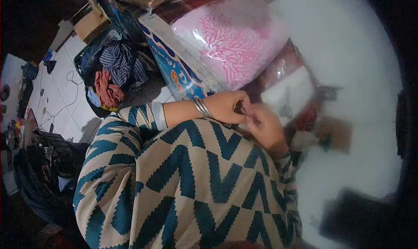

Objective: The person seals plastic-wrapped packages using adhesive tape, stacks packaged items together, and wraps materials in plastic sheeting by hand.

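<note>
My left hand [224, 107], with silver bangles at the wrist, is closed in a pinch above my lap. Its fingertips meet those of my right hand [264, 126], which is also closed. Whatever lies between the fingers is too small or hidden to make out. Just beyond the hands is a clear plastic-wrapped package with a pink branching print [237, 42]. Near my right hand lies a white folded item [291, 94] in shiny plastic. Patterned teal and beige cloth [196, 179] covers my body and lap.
A blue printed box [174, 68] stands left of the pink package. A basket of clothes [115, 70] sits on the tiled floor [61, 92], with a thin cable [69, 94] nearby. Haze blurs the right side, where a brown block [337, 135] shows faintly.
</note>
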The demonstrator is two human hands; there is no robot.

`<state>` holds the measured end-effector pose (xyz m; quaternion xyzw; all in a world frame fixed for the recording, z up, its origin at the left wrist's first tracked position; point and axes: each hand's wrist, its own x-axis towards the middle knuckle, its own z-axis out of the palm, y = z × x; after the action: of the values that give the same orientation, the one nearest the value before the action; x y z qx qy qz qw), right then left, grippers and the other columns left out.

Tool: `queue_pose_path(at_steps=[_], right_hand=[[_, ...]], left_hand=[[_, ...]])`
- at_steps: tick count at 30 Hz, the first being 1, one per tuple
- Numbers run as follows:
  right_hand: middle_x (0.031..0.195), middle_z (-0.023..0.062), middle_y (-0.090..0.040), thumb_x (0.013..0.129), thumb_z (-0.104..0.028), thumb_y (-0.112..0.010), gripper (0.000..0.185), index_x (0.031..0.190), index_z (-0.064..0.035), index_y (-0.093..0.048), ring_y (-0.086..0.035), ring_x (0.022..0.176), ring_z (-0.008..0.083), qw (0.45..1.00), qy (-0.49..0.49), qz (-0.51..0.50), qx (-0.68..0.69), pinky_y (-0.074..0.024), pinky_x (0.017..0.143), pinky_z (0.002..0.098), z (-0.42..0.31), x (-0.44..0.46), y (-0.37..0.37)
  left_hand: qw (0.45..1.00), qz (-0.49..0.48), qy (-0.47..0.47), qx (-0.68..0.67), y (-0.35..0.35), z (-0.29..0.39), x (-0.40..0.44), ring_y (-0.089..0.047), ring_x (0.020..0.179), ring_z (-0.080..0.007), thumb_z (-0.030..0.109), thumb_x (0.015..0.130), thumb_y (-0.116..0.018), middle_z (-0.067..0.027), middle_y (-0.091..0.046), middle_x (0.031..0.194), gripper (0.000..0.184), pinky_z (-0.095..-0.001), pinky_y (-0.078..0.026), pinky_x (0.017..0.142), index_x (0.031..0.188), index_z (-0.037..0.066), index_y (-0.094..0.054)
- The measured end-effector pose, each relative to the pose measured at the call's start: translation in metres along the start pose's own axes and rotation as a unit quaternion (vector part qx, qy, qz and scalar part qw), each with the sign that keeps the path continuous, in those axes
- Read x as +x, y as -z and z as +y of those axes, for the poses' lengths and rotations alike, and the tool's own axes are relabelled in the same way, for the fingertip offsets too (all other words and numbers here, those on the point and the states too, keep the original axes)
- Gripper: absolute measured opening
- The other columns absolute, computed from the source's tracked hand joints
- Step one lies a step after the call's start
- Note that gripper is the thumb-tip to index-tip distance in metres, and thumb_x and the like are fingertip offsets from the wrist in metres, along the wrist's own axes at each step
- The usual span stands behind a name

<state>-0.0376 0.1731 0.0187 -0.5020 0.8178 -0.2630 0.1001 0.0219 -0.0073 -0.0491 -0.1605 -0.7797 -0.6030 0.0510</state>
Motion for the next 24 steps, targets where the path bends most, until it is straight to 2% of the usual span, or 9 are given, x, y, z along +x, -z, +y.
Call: queue_pose_path(at_steps=[2,6,12,15,17,18,20,21,24], right_hand=[[0.09,0.0163,-0.058,0.075,-0.002,-0.058,0.013,0.087,0.0,-0.055,-0.059,0.083,0.0352,0.999,0.027,0.031,-0.017,-0.0479,0.071,0.0389,-0.004,0.004,-0.009],[0.091,0.0163,-0.058,0.075,-0.002,-0.058,0.013,0.087,0.0003,-0.055,-0.059,0.082,0.0349,0.999,0.003,0.033,0.013,-0.0478,0.07,0.0381,-0.019,0.014,-0.016],[0.088,0.0175,-0.059,0.075,0.0,-0.06,0.016,0.091,0.0025,-0.056,-0.06,0.08,0.0336,0.995,0.071,0.064,0.032,-0.0487,0.07,0.0352,-0.054,0.046,-0.032],[0.088,0.0145,-0.062,0.08,-0.004,-0.06,0.015,0.092,0.0041,-0.057,-0.062,0.079,0.0257,0.991,-0.06,0.075,0.096,-0.0489,0.07,0.0324,-0.075,0.072,-0.045],[0.087,0.0088,-0.064,0.085,-0.011,-0.06,0.015,0.091,0.0028,-0.06,-0.061,0.078,0.0168,0.888,-0.226,0.145,0.374,-0.0489,0.07,0.0297,-0.074,0.084,-0.066],[0.087,0.0088,-0.064,0.085,-0.011,-0.06,0.015,0.091,0.0028,-0.06,-0.061,0.078,0.0168,0.885,-0.227,0.153,0.376,-0.0489,0.07,0.0297,-0.067,0.092,-0.08],[0.083,0.0045,-0.063,0.088,-0.018,-0.059,0.019,0.091,0.0006,-0.061,-0.06,0.075,0.0128,0.85,-0.29,0.096,0.429,-0.0489,0.071,0.0266,-0.055,0.105,-0.103],[0.089,0.0062,-0.062,0.088,-0.025,-0.059,0.029,0.101,0.0002,-0.059,-0.059,0.082,0.0141,0.925,-0.255,-0.016,0.281,-0.0472,0.078,0.0253,-0.062,0.113,-0.101],[0.1,0.0091,-0.061,0.087,-0.03,-0.06,0.039,0.11,0.0011,-0.055,-0.057,0.094,0.0165,0.895,-0.172,-0.132,0.391,-0.0441,0.085,0.0271,-0.063,0.134,-0.155]], left_hand=[[0.996,-0.016,0.078,0.047,0.011,0.005,-0.007,-0.063,0.078,-0.0194,0.023,0.072,-0.068,-0.0101,-0.065,0.087,0.036,-0.0318,-0.049,0.07,0.102,0.006,-0.059],[0.999,-0.026,0.035,0.014,0.018,-0.01,-0.013,-0.063,0.072,-0.0191,0.025,0.071,-0.07,-0.0081,-0.066,0.083,0.03,-0.0321,-0.049,0.066,0.094,0.008,-0.063],[0.996,0.031,0.077,0.042,0.063,0.017,-0.043,-0.064,0.07,-0.0165,0.022,0.071,-0.07,-0.0084,-0.067,0.076,0.019,-0.0301,-0.049,0.064,0.079,0.006,-0.065],[0.991,0.032,0.107,0.071,0.104,0.017,-0.052,-0.065,0.071,-0.0164,0.02,0.072,-0.069,-0.0098,-0.067,0.078,0.016,-0.0291,-0.049,0.065,0.08,0.006,-0.066],[0.99,0.063,0.113,0.056,0.128,0.01,-0.061,-0.065,0.072,-0.0169,0.017,0.075,-0.069,-0.0103,-0.068,0.08,0.015,-0.029,-0.05,0.067,0.081,0.004,-0.067],[0.991,0.055,0.11,0.06,0.143,0.004,-0.066,-0.065,0.072,-0.0169,0.017,0.075,-0.069,-0.0103,-0.068,0.08,0.015,-0.029,-0.05,0.067,0.081,0.004,-0.067],[0.988,0.098,0.101,0.067,0.169,-0.012,-0.081,-0.066,0.076,-0.0171,0.015,0.077,-0.068,-0.0104,-0.069,0.083,0.015,-0.0286,-0.051,0.07,0.082,0.001,-0.066],[0.987,0.088,0.112,0.079,0.186,-0.012,-0.087,-0.065,0.078,-0.0163,0.013,0.079,-0.067,-0.0103,-0.069,0.085,0.014,-0.0284,-0.051,0.073,0.083,0.0,-0.066],[0.986,0.101,0.133,0.02,0.228,-0.03,-0.112,-0.065,0.079,-0.0151,0.012,0.079,-0.067,-0.0111,-0.068,0.086,0.014,-0.0287,-0.05,0.074,0.086,0.0,-0.066]])
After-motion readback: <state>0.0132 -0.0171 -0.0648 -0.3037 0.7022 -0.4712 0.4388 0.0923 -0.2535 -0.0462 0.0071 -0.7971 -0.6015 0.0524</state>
